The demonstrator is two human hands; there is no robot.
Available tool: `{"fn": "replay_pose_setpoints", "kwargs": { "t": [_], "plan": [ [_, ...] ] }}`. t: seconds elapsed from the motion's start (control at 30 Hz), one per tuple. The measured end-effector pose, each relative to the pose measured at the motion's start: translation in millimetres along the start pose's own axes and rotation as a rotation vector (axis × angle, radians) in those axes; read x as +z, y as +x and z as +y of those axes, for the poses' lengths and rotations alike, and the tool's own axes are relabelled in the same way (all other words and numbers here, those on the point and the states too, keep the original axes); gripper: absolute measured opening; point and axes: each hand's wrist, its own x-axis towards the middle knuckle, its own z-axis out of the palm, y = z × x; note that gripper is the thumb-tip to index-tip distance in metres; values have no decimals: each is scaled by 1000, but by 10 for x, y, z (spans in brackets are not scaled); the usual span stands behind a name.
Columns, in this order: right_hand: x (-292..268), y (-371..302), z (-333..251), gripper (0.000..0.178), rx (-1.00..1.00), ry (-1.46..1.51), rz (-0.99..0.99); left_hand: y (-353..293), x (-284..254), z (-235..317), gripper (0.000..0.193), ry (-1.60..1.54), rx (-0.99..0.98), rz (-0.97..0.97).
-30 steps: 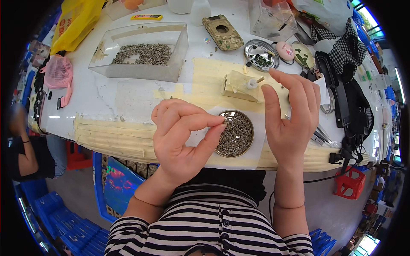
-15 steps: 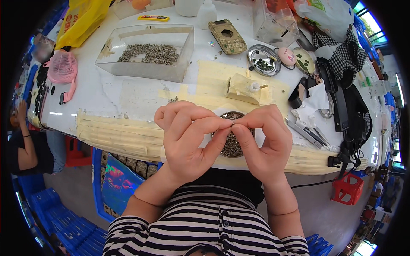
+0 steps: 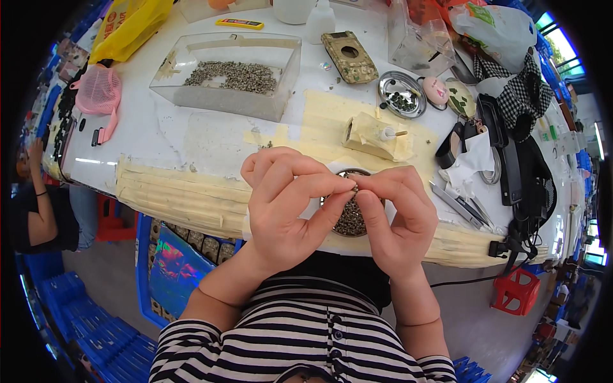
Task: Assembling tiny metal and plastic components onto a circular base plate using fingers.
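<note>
Thumb and forefinger of my left hand are pinched together, and so are those of my right hand. Their fingertips meet around a tiny metallic piece, too small to tell its kind. Both hands are closed on it. Below them stands a round metal dish filled with small brownish-grey metal bits, its sides partly hidden by my fingers. Just beyond my right hand is a tape-covered block with a white nozzle-like tip.
A clear box of metal bits stands far left. Tweezers lie right, near the taped table edge. Farther back are a camouflage-patterned case, a round tin and a white bottle. A person sits at left.
The view has shifted slightly, so the table things sit a little right and lower. My fingertips still meet over the dish, and more of the tiny piece shows between them.
</note>
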Motion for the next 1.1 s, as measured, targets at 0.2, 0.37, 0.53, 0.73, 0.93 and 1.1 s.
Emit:
{"fn": "replay_pose_setpoints", "kwargs": {
  "t": [0.2, 0.37, 0.53, 0.73, 0.93, 1.1],
  "plan": [
    [-24, -18, 18, 15, 121, 167, -56, 15, -16, 15, 24, -3, 25, -5],
    [-31, -8, -49, 24, -105, -155, 19, -7, -4, 24, 23, 82, 33, 1],
    [7, -21, -83, 32, -311, -336, 66, -8, 7, 3, 22, 59, -7, 20],
    [24, -48, -46, 28, -63, -74, 28, 3, -23, 8, 24, -12, -1, 4],
    [6, -76, -18, 20, 184, 235, -58, 10, -33, 1, 27, -38, 40, -5],
    [-6, -68, -35, 16, 287, 374, -94, 9, -47, -1, 29, -53, 54, -24]
  ]
}}
